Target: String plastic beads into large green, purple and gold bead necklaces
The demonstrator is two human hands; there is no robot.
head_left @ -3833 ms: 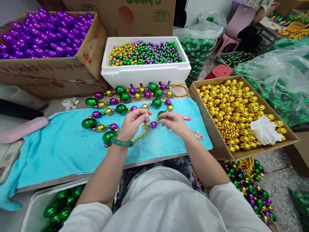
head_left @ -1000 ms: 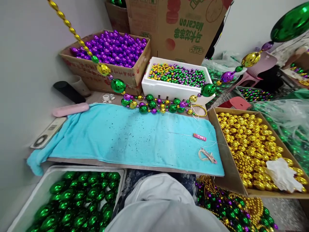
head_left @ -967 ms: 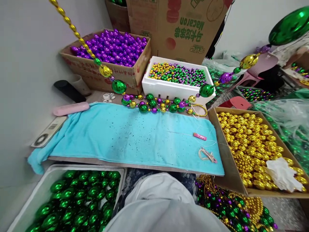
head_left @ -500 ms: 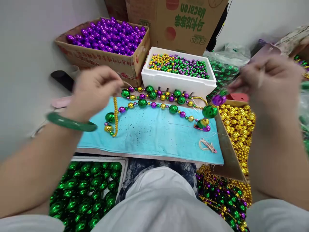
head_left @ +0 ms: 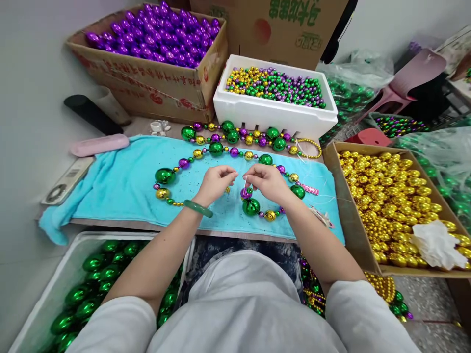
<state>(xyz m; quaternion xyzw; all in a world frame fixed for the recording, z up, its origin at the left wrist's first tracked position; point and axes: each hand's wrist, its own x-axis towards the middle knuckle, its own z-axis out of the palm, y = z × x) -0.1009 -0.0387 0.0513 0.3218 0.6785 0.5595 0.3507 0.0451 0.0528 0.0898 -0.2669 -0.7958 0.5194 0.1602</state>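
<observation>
A string of green, purple and gold beads (head_left: 216,149) lies in a loop on a blue towel (head_left: 206,215). My left hand (head_left: 217,182), with a green bangle (head_left: 198,208) on its wrist, is closed in a pinch at the string's gold-bead end; the thread between the fingertips is hard to see. Just to its right, my right hand (head_left: 267,180) pinches the white thread at the other end, above a purple bead (head_left: 246,193) and a large green bead (head_left: 250,207). The fingertips of both hands are close together but apart.
Behind the towel lies another bead string (head_left: 231,137). A white foam box (head_left: 275,113) of small beads and a carton (head_left: 172,93) of purple beads stand beyond. Gold beads fill a carton (head_left: 353,230) at right; a crate (head_left: 110,236) of green beads sits below left. Small thread snippers (head_left: 322,216) lie at right.
My hands have come down and inward from wide apart, bringing the two ends of the bead string close together over the towel. The view has shifted too.
</observation>
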